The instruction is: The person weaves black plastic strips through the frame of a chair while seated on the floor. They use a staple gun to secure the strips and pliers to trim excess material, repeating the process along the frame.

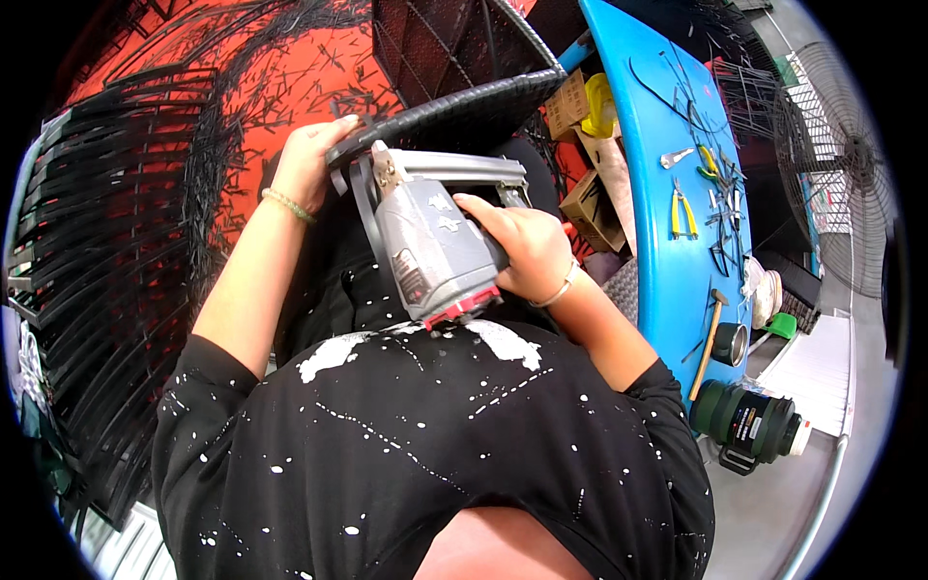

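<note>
My right hand (530, 249) is wrapped round the handle of a grey nail gun (430, 246) with a silver magazine and a red end. The gun lies across my lap, its nose against the near left corner of a black woven frame (454, 106). My left hand (311, 159) is closed at that same corner, thumb and fingers on the frame's edge; some fingertips are hidden behind it. A loose black strip (363, 208) hangs down beside the gun.
To the right stands a blue table (648, 193) with yellow-handled pliers (683, 211), a hammer (710, 343) and a large dark green jug (744, 425). Cardboard boxes (592, 208) sit beneath. Black curved strips (126, 242) are stacked left; scraps litter the red floor (280, 92). A fan (851, 155) stands far right.
</note>
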A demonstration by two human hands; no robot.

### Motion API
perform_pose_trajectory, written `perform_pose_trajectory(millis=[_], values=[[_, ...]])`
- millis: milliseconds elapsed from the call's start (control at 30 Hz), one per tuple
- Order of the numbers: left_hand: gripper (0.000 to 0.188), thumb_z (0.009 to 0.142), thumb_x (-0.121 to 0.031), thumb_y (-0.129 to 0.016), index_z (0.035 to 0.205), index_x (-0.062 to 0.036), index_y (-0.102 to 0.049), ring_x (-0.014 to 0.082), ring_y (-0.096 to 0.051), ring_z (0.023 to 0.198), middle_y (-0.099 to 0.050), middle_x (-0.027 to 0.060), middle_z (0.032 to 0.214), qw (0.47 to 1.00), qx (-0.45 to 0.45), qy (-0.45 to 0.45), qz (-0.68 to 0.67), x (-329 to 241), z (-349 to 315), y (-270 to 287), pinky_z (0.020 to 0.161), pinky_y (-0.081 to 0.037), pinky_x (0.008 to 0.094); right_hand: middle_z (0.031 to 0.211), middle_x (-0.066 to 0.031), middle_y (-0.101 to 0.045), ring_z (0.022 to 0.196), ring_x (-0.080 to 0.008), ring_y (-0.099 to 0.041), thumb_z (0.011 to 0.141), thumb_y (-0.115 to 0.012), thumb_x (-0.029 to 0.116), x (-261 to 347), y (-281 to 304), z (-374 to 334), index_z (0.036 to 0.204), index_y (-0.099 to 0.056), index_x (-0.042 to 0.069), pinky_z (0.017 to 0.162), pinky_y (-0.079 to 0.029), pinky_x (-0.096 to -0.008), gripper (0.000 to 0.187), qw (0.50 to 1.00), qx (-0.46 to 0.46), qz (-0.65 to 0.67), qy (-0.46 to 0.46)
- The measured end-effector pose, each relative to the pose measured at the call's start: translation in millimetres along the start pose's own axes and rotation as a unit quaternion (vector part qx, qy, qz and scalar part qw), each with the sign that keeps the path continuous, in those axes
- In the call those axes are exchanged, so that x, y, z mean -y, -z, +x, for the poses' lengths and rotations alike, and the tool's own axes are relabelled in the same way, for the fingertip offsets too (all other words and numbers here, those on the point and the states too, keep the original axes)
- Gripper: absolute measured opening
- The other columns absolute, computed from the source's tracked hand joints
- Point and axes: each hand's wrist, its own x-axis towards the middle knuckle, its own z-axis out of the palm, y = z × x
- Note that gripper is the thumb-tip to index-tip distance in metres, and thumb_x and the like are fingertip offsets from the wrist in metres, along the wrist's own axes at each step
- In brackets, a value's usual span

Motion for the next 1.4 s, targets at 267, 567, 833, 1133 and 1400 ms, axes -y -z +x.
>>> perform_pose_trajectory(millis=[267,567,833,1133,1400], values=[[0.031,0.094,-0.03,-0.067,0.08,-0.0023,-0.068,0.0131,-0.063,0.063,-0.068,0.0048,0.074,0.997,-0.04,-0.03,0.055,-7,-9,-11,0.061,-0.049,0.0263,0.104,-0.0129,-0.066,0.095,-0.0196,-0.064,0.089,-0.071,0.014,-23,86,-88,0.117,-0.063,0.004,0.087,-0.054,-0.0336,0.031,0.964,-0.046,-0.23,-0.122],[0.043,0.102,-0.024,-0.05,0.133,0.0057,-0.055,0.0173,-0.054,0.123,-0.06,0.0112,0.131,0.982,0.094,-0.104,0.13,-17,-45,-22,0.108,-0.036,0.0312,0.068,0.0038,-0.042,0.061,-0.0089,-0.043,0.1,-0.054,0.017,-89,136,-246,0.138,-0.046,-0.003,0.063,-0.041,-0.0286,0.043,0.615,-0.384,0.518,-0.455],[0.039,0.106,-0.019,-0.042,0.132,0.0072,-0.055,0.0193,-0.052,0.127,-0.058,0.0128,0.134,0.991,0.016,-0.1,0.088,10,-39,24,0.112,-0.034,0.0328,0.069,0.0028,-0.046,0.066,-0.0101,-0.05,0.1,-0.057,0.026,-115,112,-351,0.129,-0.051,-0.005,0.067,-0.046,-0.0296,0.043,0.419,-0.526,0.605,-0.426],[0.035,0.101,-0.011,-0.045,0.13,0.0077,-0.053,0.0175,-0.048,0.126,-0.056,0.0106,0.135,0.996,-0.009,-0.089,0.016,13,-51,10,0.111,-0.031,0.0307,0.095,-0.0187,-0.073,0.096,-0.0365,-0.07,0.082,-0.051,0.075,-157,193,-322,0.09,-0.077,0.009,0.083,-0.053,-0.0466,0.072,0.549,-0.083,-0.379,-0.741],[0.027,0.1,-0.018,-0.051,0.117,0.0014,-0.057,0.0097,-0.049,0.101,-0.058,0.0011,0.109,0.963,-0.029,-0.168,0.207,5,-62,-28,0.094,-0.038,0.025,0.137,-0.021,-0.056,0.131,-0.0342,-0.05,0.076,-0.042,0.089,-237,155,-222,0.141,-0.051,0.003,0.11,-0.024,-0.0636,0.108,0.648,0.129,-0.348,-0.665]])
